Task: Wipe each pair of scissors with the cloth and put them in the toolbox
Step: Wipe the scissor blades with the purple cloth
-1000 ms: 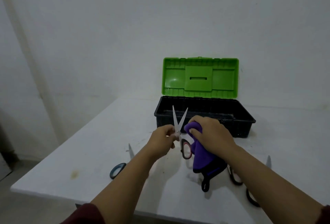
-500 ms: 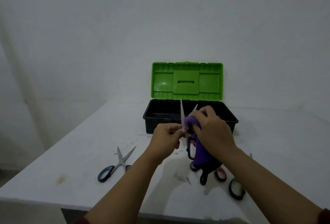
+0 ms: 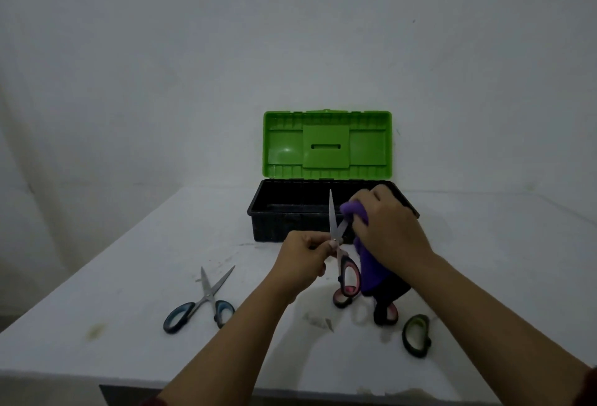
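While blades gape, hands (image 3: 303, 255) on scissors (image 3: 337, 234), cloth (image 3: 371, 271).

Single head-worn wide-angle view, facing forward and down across a white table (image 3: 135, 263) toward a blank wall (image 3: 161, 66). Close over both forearms, with the open toolbox (image 3: 281, 224) near frame centre. No second view for overlap.

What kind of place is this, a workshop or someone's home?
Hard to say; likely a bare utility or work room. A plain white table stands against an unfinished white wall, with only an open toolbox and scissors on it.
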